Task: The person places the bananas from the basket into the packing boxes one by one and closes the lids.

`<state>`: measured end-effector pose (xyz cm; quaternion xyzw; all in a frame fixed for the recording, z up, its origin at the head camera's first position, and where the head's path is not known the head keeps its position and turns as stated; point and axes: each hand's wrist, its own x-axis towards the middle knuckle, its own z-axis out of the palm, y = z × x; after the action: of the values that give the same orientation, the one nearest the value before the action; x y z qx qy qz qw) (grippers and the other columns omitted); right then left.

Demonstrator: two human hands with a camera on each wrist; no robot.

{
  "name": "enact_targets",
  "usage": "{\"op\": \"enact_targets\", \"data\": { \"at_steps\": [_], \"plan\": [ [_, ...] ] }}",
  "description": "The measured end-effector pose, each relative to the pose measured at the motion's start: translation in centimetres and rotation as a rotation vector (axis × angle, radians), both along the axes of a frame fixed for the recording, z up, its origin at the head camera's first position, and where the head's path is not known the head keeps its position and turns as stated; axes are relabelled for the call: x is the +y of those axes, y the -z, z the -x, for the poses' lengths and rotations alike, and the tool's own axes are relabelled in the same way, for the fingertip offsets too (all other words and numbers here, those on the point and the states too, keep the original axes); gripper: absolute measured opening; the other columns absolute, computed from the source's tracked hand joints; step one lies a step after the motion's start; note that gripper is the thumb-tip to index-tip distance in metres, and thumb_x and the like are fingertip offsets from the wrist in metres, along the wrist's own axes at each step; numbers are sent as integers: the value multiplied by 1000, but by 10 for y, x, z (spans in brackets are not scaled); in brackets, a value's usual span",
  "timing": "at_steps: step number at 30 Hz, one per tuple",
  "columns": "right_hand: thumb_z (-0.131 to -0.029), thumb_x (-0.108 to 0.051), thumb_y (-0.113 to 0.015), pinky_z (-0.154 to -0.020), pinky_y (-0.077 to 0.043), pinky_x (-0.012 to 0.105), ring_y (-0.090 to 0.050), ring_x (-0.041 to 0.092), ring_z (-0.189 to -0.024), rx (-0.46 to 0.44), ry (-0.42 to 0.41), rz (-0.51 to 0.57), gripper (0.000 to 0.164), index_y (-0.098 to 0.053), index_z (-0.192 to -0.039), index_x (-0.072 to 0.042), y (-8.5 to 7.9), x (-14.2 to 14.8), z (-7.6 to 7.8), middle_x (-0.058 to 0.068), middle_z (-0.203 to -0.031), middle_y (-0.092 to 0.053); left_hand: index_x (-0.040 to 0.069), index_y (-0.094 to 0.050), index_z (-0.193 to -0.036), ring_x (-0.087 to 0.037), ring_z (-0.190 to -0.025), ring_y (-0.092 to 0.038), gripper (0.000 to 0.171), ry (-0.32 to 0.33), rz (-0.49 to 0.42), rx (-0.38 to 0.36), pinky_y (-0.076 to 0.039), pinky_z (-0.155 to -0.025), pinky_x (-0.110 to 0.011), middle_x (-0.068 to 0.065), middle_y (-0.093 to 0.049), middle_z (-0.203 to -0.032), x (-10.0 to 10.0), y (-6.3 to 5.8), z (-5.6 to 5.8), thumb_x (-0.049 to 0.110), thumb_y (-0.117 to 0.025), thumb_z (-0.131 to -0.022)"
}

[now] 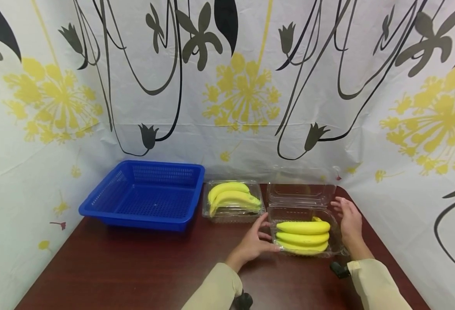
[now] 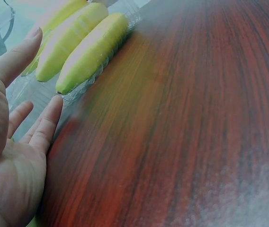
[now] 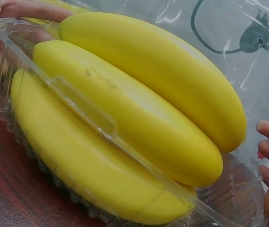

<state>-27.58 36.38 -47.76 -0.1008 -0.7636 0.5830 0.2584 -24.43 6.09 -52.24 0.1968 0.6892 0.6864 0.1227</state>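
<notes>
A clear plastic clamshell box (image 1: 298, 211) sits at the table's right with its lid (image 1: 302, 185) raised at the back. Three yellow bananas (image 1: 302, 238) lie side by side in its base, filling much of the right wrist view. My left hand (image 1: 252, 243) is at the box's left side, thumb by the front corner and fingers extended; the left wrist view shows its palm (image 2: 16, 175) and spread fingers. On the other side, my right hand (image 1: 351, 221) is held upright beside the box, its fingers loosely bent and holding nothing. Whether it touches the wall I cannot tell.
Left of the open box stands a second clear box (image 1: 233, 217), its lid down over bananas. A blue plastic basket (image 1: 142, 215) with slotted sides is at the back left of the dark red table (image 1: 134, 267). A patterned cloth (image 1: 246, 150) hangs behind.
</notes>
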Motion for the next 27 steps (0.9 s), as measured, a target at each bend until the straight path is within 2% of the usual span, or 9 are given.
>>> {"op": "enact_targets", "data": {
  "at_steps": [9,16,20,23,27],
  "plan": [
    [-106,-37,-35,-81,-39,20,-55,10,-94,3,22,54,51,-56,-129,4,-2,0,-1,-12,-95,-67,28,-26,-155,-19,-105,-59,97,5,3,9,-53,-74,-31,1,-47,-138,-2,-2,-2,11,-83,-78],
    [-106,-40,-35,-78,-40,19,-57,10,-89,58,47,96,52,-61,-121,2,-1,0,-1,-11,-89,-68,28,-26,-155,-17,-104,-59,98,1,5,6,-53,-75,-30,-1,-47,-139,-1,-2,-2,10,-83,-77],
    [-106,-38,-37,-76,-41,19,-59,10,-85,118,53,177,42,-68,-110,-9,0,0,-2,-10,-86,-69,27,-25,-155,-17,-105,-59,98,9,-1,8,-53,-75,-31,-2,-46,-141,-2,-2,-2,10,-82,-78],
    [-105,-35,-39,-77,-43,20,-61,12,-81,154,53,277,36,-69,-103,-16,0,1,-3,-8,-83,-70,28,-24,-155,-19,-106,-59,97,21,-11,6,-53,-75,-32,-4,-45,-142,-3,-1,-1,10,-82,-79],
    [-105,-38,-39,-74,-45,18,-60,10,-77,139,64,378,41,-72,-106,-13,-1,4,-5,-9,-84,-67,29,-25,-154,-20,-108,-58,94,31,-27,-2,-53,-76,-32,-4,-45,-143,-3,-1,-1,10,-81,-80]
  ]
}}
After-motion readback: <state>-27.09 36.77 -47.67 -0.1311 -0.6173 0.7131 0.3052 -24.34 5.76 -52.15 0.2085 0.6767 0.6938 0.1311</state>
